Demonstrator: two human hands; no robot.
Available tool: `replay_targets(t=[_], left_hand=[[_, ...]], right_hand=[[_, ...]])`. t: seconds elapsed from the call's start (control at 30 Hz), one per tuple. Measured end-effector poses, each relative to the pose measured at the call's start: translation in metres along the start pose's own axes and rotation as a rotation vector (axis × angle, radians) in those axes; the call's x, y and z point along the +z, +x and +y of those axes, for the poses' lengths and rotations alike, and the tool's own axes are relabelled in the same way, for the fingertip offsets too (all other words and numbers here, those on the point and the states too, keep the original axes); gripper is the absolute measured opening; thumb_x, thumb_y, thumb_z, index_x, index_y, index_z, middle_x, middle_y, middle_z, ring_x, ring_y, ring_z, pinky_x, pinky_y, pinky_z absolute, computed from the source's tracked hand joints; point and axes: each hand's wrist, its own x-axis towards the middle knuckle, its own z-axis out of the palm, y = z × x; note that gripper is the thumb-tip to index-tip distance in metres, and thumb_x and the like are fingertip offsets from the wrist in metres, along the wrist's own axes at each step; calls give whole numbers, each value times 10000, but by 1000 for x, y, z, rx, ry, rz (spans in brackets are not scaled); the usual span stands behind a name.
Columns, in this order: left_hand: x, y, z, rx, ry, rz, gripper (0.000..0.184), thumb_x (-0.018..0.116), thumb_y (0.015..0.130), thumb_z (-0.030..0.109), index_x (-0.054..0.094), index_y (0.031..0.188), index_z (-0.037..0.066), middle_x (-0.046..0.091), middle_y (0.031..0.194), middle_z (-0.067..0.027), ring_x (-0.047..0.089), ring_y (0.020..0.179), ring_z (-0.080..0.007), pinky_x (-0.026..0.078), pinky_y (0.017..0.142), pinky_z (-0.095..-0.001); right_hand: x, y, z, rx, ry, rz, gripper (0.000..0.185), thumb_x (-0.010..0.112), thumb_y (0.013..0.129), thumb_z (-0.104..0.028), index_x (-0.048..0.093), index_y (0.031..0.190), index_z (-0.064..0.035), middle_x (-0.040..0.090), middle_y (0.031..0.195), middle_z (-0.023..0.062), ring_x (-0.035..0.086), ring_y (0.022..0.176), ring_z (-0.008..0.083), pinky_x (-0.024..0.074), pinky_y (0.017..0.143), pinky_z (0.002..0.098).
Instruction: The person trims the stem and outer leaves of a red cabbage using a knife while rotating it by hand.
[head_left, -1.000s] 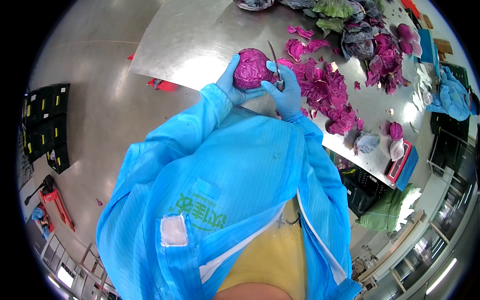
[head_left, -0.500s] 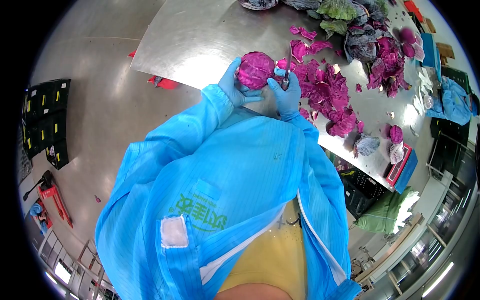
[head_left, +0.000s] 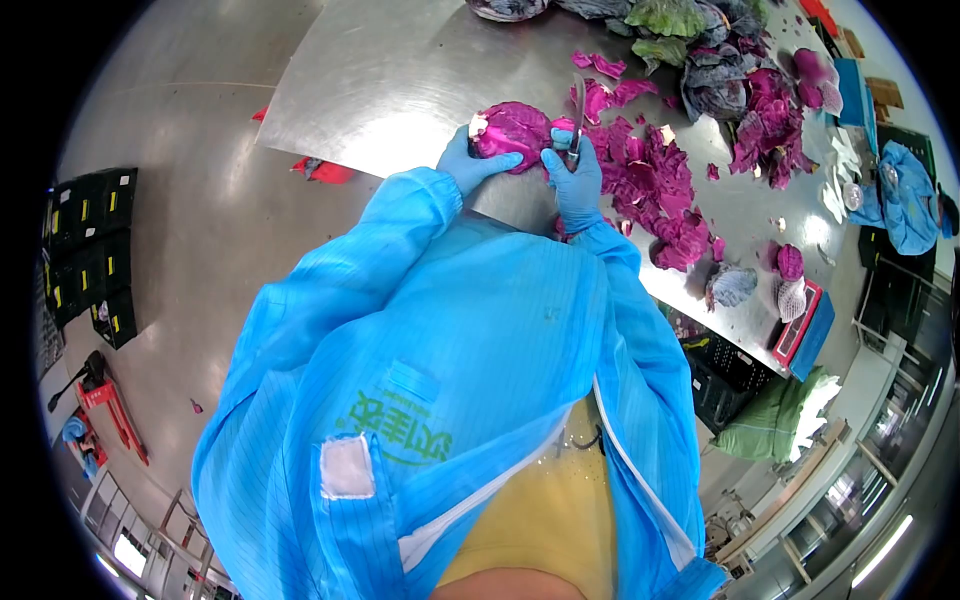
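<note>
My left hand (head_left: 472, 165), in a blue glove, is closed round the left and near side of a peeled red cabbage (head_left: 516, 132). A pale stem end shows at the cabbage's upper left. My right hand (head_left: 574, 182), gloved too, grips a knife (head_left: 579, 112) whose blade points up and away from me. The right fingers are close to the cabbage's right side; a bit of purple leaf shows beside them. Loose purple leaves (head_left: 650, 175) lie heaped on the metal table (head_left: 380, 90) just right of this hand.
Dark-leaved cabbages (head_left: 715, 80) sit at the table's far side. Near its right edge are a small cabbage (head_left: 790, 262), a white net (head_left: 791, 298) and a red-and-blue device (head_left: 803, 330). A person in blue (head_left: 908, 200) is at far right. Black crates (head_left: 92, 250) stand at left.
The cabbage has turned in my left hand, so its pale stem end now shows at the left. My left thumb now lies across its near side. The knife remains in my right hand.
</note>
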Motion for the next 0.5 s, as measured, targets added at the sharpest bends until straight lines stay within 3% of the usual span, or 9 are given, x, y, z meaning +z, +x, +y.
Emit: replay_targets(t=[0.07, 0.17, 0.2, 0.27, 0.37, 0.5], left_hand=[[6, -1, 8, 40, 9, 68, 847, 877, 548, 349, 454, 1164, -49, 551, 1120, -169, 558, 1044, -243, 468, 908, -335], [11, -5, 12, 1, 91, 114, 845, 859, 575, 361, 418, 1170, -44, 550, 1113, -184, 563, 1036, -253, 476, 901, -331], [13, -6, 13, 0, 91, 110, 845, 859, 575, 361, 418, 1170, -44, 550, 1113, -184, 563, 1036, -253, 476, 901, -331], [14, -10, 13, -25, -97, 129, 845, 843, 600, 354, 372, 1177, -47, 537, 1112, -200, 568, 1019, -267, 494, 870, -329], [11, -6, 14, -208, -356, 66, 862, 833, 619, 327, 320, 1200, -51, 510, 1132, -216, 567, 1024, -281, 516, 834, -337], [13, -16, 32, -395, -561, 54, 870, 793, 670, 305, 261, 1249, -67, 475, 1184, -219, 554, 1072, -300, 557, 782, -445]], right_hand=[[-2, -4, -10, 153, 133, 11, 343, 711, 776, -91, 538, 1070, -46, 549, 897, 2, 505, 741, 71, 445, 651, 219], [1, -13, -18, 180, 238, 20, 406, 767, 732, -162, 522, 1036, -51, 486, 797, -29, 421, 625, 42, 383, 542, 197], [3, -14, -17, 180, 237, 24, 406, 767, 732, -162, 522, 1036, -51, 486, 797, -29, 421, 625, 42, 383, 542, 197], [8, -19, -14, -51, -9, 36, 523, 831, 651, -253, 507, 1012, -55, 468, 760, -34, 393, 597, 42, 368, 530, 189], [10, -19, -20, 4, -45, 63, 602, 868, 576, -311, 506, 984, -57, 459, 750, -32, 388, 614, 45, 364, 548, 192], [8, -14, -47, -53, -226, 58, 484, 812, 661, -295, 564, 979, -27, 536, 795, 6, 477, 651, 97, 429, 600, 250]])
